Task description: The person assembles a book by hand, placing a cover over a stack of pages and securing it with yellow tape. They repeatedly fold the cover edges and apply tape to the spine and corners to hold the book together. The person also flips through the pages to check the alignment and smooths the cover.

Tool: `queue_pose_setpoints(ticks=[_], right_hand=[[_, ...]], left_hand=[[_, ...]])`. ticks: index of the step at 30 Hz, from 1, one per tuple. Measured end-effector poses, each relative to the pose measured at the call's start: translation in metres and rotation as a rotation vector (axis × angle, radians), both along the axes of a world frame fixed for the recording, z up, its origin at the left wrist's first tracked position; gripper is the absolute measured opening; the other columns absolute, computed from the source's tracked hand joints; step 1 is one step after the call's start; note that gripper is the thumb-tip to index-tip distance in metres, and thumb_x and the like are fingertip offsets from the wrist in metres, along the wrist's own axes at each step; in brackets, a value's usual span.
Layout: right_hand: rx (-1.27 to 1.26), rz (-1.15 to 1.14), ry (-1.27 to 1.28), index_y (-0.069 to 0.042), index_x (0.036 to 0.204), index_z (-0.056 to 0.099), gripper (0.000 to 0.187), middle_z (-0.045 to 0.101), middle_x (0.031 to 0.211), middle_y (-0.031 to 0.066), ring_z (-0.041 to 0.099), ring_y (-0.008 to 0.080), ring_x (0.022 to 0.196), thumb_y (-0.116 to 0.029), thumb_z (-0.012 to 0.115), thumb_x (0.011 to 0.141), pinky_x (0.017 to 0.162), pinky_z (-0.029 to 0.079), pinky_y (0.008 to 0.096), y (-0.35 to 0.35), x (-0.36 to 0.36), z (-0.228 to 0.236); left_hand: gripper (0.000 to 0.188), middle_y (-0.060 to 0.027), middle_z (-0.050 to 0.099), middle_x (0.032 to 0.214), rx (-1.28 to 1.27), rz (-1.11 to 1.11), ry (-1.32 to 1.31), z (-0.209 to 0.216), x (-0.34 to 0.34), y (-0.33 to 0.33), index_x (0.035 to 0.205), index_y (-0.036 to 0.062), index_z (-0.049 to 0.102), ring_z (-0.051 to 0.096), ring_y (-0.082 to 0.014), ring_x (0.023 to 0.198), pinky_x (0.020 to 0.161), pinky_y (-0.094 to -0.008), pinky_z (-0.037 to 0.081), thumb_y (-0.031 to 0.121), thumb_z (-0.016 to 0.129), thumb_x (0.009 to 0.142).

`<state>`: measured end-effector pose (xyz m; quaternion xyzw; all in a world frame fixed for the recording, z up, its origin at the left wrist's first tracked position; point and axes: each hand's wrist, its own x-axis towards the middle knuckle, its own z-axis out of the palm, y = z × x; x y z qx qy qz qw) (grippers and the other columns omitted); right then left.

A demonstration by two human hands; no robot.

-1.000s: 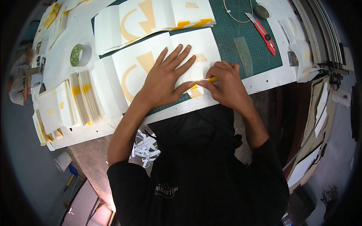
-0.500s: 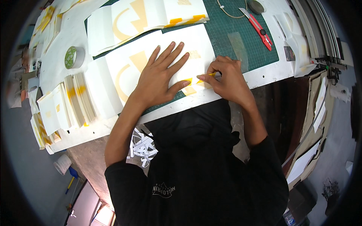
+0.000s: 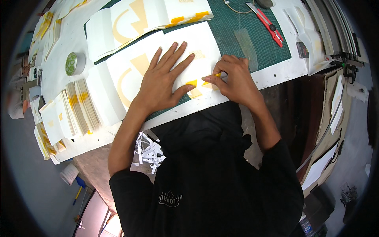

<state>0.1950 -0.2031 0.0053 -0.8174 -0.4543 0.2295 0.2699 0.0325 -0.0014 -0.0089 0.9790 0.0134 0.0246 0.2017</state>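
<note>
My left hand (image 3: 162, 81) lies flat with fingers spread on a white sheet (image 3: 206, 37) printed with pale orange shapes. Its thumb rests by a yellow strip (image 3: 192, 83) along the sheet's near edge. To the right, my right hand (image 3: 237, 78) is closed in a pinch at that same edge. Between its thumb and fingers shows a yellow strip (image 3: 205, 83), which looks like tape. My fingers hide most of this strip. The sheet lies partly on a green cutting mat (image 3: 225, 25).
Beyond lies a similar printed sheet (image 3: 158, 14) with yellow edge strips. A red utility knife (image 3: 272, 29) rests on the mat at right. At left are a tape roll (image 3: 79, 63) and a stack of folded prints (image 3: 81, 104). White paper strips (image 3: 150, 152) lie below the table.
The whole view has shifted slightly. My left hand stays flat on the sheet and my right hand keeps its pinch at the near edge, with only small finger movement.
</note>
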Motion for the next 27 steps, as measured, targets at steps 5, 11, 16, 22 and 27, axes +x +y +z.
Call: queue_pose_setpoints(ticks=[5, 11, 16, 22, 27], right_hand=[[0.006, 0.022, -0.04, -0.003, 0.09, 0.076, 0.029, 0.07, 0.099, 0.0156, 0.064, 0.0299, 0.103, -0.03, 0.086, 0.089, 0.101, 0.034, 0.0537, -0.001, 0.001, -0.003], [0.014, 0.03, -0.035, -0.003, 0.09, 0.077, 0.031, 0.071, 0.1, 0.0159, 0.064, 0.03, 0.106, -0.033, 0.086, 0.089, 0.102, 0.035, 0.0557, -0.002, 0.002, -0.005], [0.12, 0.011, -0.088, -0.004, 0.084, 0.073, 0.035, 0.065, 0.086, 0.011, 0.06, 0.0254, 0.091, -0.036, 0.088, 0.086, 0.092, 0.033, 0.0478, -0.004, 0.001, -0.014], [0.034, 0.018, -0.023, -0.004, 0.09, 0.077, 0.031, 0.072, 0.097, 0.0153, 0.064, 0.0283, 0.105, -0.033, 0.087, 0.088, 0.098, 0.036, 0.0544, -0.002, 0.003, -0.005], [0.072, 0.02, -0.024, -0.004, 0.088, 0.076, 0.029, 0.07, 0.096, 0.0142, 0.063, 0.0293, 0.103, -0.03, 0.088, 0.087, 0.098, 0.035, 0.0517, -0.003, 0.004, -0.008]], left_hand=[[0.069, -0.0126, 0.03, 0.174, -0.011, 0.006, 0.015, 0.001, 0.001, 0.0, 0.161, 0.0183, 0.046, 0.022, -0.0353, 0.163, 0.132, -0.0571, 0.01, 0.049, 0.062, 0.102], [0.07, -0.0146, 0.035, 0.172, 0.022, 0.003, -0.02, 0.001, 0.001, -0.001, 0.159, 0.0135, 0.05, 0.027, -0.0349, 0.161, 0.131, -0.055, 0.016, 0.043, 0.069, 0.098], [0.076, -0.0151, 0.035, 0.172, 0.013, 0.003, -0.02, 0.002, 0.001, -0.002, 0.159, 0.0131, 0.049, 0.027, -0.0353, 0.161, 0.131, -0.0552, 0.016, 0.041, 0.075, 0.093], [0.074, -0.0149, 0.032, 0.173, -0.031, 0.012, 0.004, 0.003, 0.002, -0.003, 0.159, 0.0228, 0.05, 0.024, -0.0368, 0.162, 0.132, -0.0588, 0.011, 0.038, 0.077, 0.092], [0.056, -0.0154, 0.036, 0.17, -0.003, -0.041, -0.057, 0.002, 0.002, -0.008, 0.144, 0.035, 0.067, 0.025, -0.0417, 0.16, 0.129, -0.0673, 0.007, 0.029, 0.079, 0.089]])
